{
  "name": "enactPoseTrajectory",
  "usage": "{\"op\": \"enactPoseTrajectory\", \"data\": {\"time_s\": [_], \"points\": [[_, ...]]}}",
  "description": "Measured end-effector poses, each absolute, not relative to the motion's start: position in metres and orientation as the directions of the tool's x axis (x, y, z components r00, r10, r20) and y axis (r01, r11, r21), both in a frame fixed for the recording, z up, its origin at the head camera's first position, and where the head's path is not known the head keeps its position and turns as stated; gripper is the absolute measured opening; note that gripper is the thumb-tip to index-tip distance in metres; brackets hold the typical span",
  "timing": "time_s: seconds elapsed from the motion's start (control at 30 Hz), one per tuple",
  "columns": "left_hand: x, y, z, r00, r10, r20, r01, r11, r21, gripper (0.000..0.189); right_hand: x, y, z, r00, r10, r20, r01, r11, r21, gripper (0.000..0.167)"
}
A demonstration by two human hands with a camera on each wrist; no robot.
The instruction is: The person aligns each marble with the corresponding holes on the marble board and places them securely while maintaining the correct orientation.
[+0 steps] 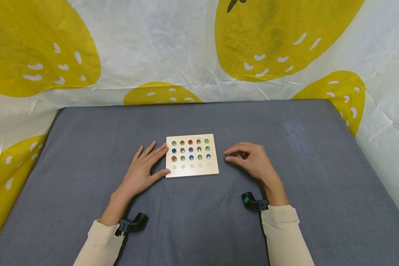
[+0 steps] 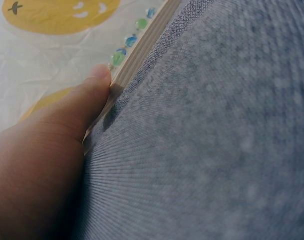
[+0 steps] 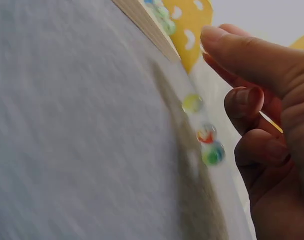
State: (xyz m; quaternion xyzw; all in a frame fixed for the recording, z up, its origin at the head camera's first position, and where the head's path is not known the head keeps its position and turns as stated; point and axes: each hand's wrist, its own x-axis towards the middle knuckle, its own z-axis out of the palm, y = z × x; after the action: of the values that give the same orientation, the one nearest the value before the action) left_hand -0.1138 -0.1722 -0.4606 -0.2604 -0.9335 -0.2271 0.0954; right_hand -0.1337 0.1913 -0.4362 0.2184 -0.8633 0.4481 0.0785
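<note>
The left hand [image 1: 143, 171] lies spread against the left edge of the wooden board [image 1: 196, 171], likely light and stiff. By the right hand [image 1: 252, 160], loose marbles [image 3: 206, 134] rest on the worktop [image 1: 189, 218], probably hard, slippery, best pinched across the middle; its thumb and forefinger nearly meet, whether around anything I cannot tell.

The board [image 1: 187, 170] is pale blond wood. Its marbles [image 1: 190, 149] are glassy green, blue and amber, with an orange-red one at its 12 o'clock and a second reddish one at 9. At the board's 3 o'clock, loose marbles [image 3: 206, 134] show yellow-green, clear swirled with red-orange, and green with blue. The tabletop [image 1: 199, 221] is plain grey; the curtain [image 1: 156, 44] at 12 is white with yellow, white-flecked shapes. The sleeves [image 1: 101, 244] at 7 and 5 are cream.
</note>
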Motion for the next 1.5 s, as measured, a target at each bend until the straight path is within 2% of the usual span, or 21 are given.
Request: {"op": "enactPoseTrajectory", "data": {"time_s": [0.57, 1.03, 1.5], "points": [[-0.112, -0.178, -0.457, -0.844, 0.442, 0.304, 0.531, 0.764, 0.366, 0.073, -0.131, 0.162, -0.429, -0.868, -0.351, 0.351, -0.488, 0.475, -0.732, 0.015], [-0.11, -0.174, -0.465, -0.846, 0.439, 0.302, 0.529, 0.764, 0.371, 0.072, -0.129, 0.15, -0.425, -0.83, -0.413, 0.376, -0.549, 0.486, -0.68, 0.015], [-0.113, -0.174, -0.464, -0.848, 0.442, 0.292, 0.526, 0.768, 0.364, 0.072, -0.127, 0.103, -0.423, -0.775, -0.441, 0.453, -0.614, 0.358, -0.703, 0.012]]}}
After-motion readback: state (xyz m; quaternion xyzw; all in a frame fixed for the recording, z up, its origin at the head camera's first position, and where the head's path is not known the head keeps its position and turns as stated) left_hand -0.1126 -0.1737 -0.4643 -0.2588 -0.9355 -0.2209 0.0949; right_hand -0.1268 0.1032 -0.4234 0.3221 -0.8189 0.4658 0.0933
